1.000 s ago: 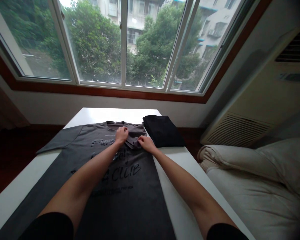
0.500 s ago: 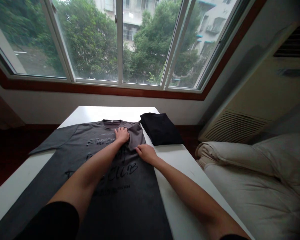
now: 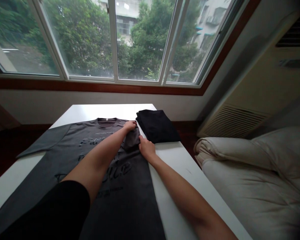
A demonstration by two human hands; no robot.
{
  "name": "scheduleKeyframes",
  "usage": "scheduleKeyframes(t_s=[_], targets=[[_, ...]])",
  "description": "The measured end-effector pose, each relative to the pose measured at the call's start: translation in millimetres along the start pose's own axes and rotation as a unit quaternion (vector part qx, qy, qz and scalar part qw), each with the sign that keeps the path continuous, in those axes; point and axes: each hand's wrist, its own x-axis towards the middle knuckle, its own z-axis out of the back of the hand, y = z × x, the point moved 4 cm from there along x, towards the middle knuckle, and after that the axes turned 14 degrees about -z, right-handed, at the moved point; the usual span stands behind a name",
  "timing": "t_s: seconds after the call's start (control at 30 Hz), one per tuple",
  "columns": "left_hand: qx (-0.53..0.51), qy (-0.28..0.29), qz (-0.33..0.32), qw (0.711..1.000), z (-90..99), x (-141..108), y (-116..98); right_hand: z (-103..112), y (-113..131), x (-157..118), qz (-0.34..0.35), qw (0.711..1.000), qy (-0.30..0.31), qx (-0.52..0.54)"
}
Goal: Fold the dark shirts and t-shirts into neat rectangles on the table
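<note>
The gray shirt (image 3: 122,200) lies lengthwise, its collar (image 3: 107,123) toward the window (image 3: 114,46).

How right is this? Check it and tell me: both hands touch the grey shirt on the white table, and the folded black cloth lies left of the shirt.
Wrong side: the head view shows the folded black cloth lying right of the grey shirt. The left hand and right hand do touch the shirt on the white table.
</note>
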Motion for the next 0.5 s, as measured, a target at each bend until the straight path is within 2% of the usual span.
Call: scheduleKeyframes(t_s=[0.3,0.5], targets=[[-0.05,-0.077,-0.012,0.996,-3.3,13,6,6,1,1,0.014,0.996,-0.015,0.087],[-0.006,-0.093,-0.012,0.996,5.9,-4,8,2,-5,11,0.02,0.985,-0.017,0.17]])
